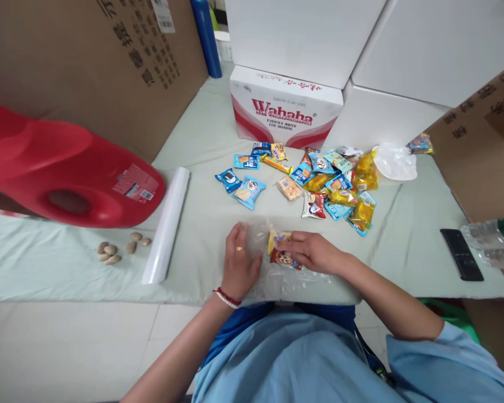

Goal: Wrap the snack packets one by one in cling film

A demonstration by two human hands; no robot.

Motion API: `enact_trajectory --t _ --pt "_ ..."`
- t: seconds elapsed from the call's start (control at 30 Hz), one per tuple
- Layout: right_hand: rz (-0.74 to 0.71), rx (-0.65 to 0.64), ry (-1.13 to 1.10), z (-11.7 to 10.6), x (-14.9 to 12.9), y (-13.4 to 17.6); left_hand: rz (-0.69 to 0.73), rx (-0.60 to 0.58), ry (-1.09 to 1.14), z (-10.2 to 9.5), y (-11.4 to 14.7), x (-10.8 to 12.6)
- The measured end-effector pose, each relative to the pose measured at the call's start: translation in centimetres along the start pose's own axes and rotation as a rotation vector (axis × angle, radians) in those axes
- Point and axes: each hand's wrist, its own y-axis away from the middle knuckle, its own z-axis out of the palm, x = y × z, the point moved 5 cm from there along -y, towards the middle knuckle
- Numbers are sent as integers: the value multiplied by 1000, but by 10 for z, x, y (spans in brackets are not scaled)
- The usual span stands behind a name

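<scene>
A clear plastic sheet or bag point(273, 284) is spread near the table's front edge. On it lie a yellow snack packet point(278, 237) and a reddish-brown snack packet point(282, 258), side by side. My right hand point(319, 253) reaches in from the right with its fingers closed over these two packets; its thumb is mostly hidden. Flat on the left part of the plastic rests my left hand point(240, 266), fingers stretched forward and thumb apart, holding nothing. A light blue snack packet point(250, 192) lies just beyond my left hand.
Behind, several snack packets point(339, 183) form a heap beside a white bowl point(397, 162). A Wahaha carton point(285, 109) stands at the back. Leftward are a white roll point(167, 224), brown nut-like pieces point(108, 252) and a large red jug point(67, 168). Rightward lies a black phone point(462, 254).
</scene>
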Motion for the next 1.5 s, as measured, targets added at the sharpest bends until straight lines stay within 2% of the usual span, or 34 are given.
enact_trajectory --t 0.13,0.23,0.3,0.37,0.47,0.57,0.67,0.8,0.97,1.03,1.17,1.23,1.43,1.5 --pt "-57 -6 46 26 4 4 -263 -168 293 8 -19 -17" --pt "-56 37 53 26 7 2 -379 -265 449 7 -37 -19" --pt "-33 122 79 19 9 3 -430 -299 516 3 -44 -21" --pt "13 258 149 9 9 9 -477 -276 540 -4 -47 -25" --pt "43 418 246 3 6 23 -523 -150 527 -14 -43 -34" --pt "30 363 292 15 3 32 -524 -63 543 -14 -39 -39" --pt "109 286 319 29 6 35 -503 -78 514 -9 -41 -36" --pt "168 254 304 36 8 33 -489 -198 469 -2 -53 -22" --pt "254 257 167 27 16 29 -496 -406 364 12 -60 -18" --pt "265 279 105 19 24 31 -487 -450 363 17 -57 -21" --pt "283 382 41 2 46 44 -491 -392 368 13 -51 -26" --pt "316 428 42 -4 57 52 -485 -419 326 10 -49 -23" --pt "445 576 154 -14 62 68 -411 -551 79 5 -46 -11" --pt "498 601 179 -13 59 67 -369 -501 -71 1 -45 -8"
